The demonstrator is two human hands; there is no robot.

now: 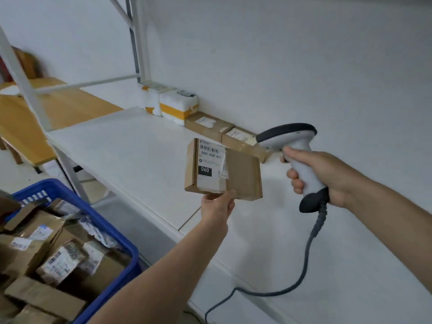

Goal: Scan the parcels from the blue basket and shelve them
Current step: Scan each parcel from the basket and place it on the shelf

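Near the middle of the frame the left hand [217,206] pinches the lower edge of a flat cardboard parcel [243,174] and holds it upright in the air above the white shelf [121,146], clear of the surface. The parcel's white label [210,160] faces the camera, with a barcode at the top and a black block reading "060" lower down. At centre right the right hand [327,174] has its fingers curled tightly round the handle of a grey-white scanner [294,146]. The scanner's dark-rimmed head points left and sits just beside the parcel's upper right corner; whether they touch cannot be told. A grey cable [311,242] hangs from the butt of the handle, coiled at first, and loops down to the bottom edge of the frame. Above the held parcel, a row runs along the wall [304,54] at the back of the shelf: two white padded packets [177,108] banded with yellow tape, then two brown boxes [208,123] lying flat, the nearer one partly hidden by the scanner head. In the lower left corner stands the blue basket [112,228], heaped with labelled cardboard parcels [58,253]. At upper left a wooden table [65,106] shows behind a white shelf post [23,85].
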